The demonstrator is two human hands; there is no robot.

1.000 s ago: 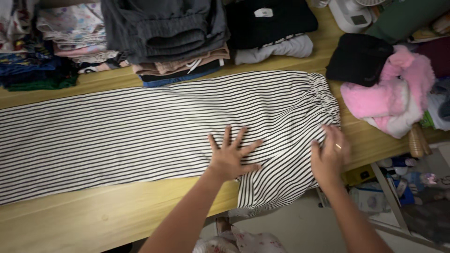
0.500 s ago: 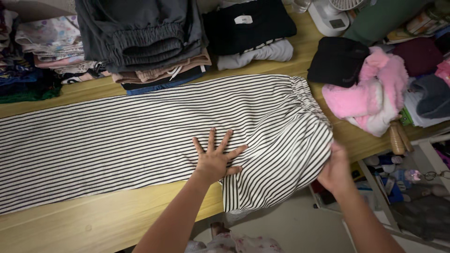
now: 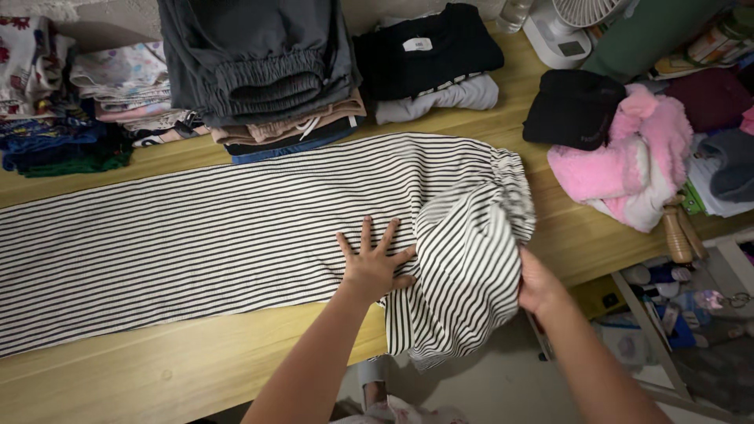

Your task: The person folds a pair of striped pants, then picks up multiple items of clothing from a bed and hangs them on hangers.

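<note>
Because the seat of the striped trousers (image 3: 236, 228) hangs over the near edge of the bench (image 3: 196, 369), I have my right hand (image 3: 536, 284) under the loose cloth there, closed on a fold of the stripes near the gathered waistband (image 3: 514, 192) and lifting it up and toward the middle, so that it bulges above the bench instead of drooping to the floor. Most of my fingers are hidden behind the cloth, so I can only say the hand grips it, not how many fingers are in the pinch.

My left hand (image 3: 375, 263) lies flat on the trousers just beside that raised fold, fingers spread wide and palm pressed down. It works as an anchor: with the cloth pinned there, the long leg that runs away to my left stays smooth and straight on the wood while the other end is turned.

Farther off, along the back of the bench, stand the piles that look already folded: dark grey joggers (image 3: 259, 59) on top of tan and blue pieces, a black top with a white neck label (image 3: 428, 43) over a pale grey one, and patterned and dark blue things (image 3: 71, 102) at the far left. To the right lie a black garment (image 3: 573, 106) and a fluffy pink one (image 3: 636, 157), loose and unfolded, with a small white fan (image 3: 561, 27) behind them at the bench's far corner.
</note>
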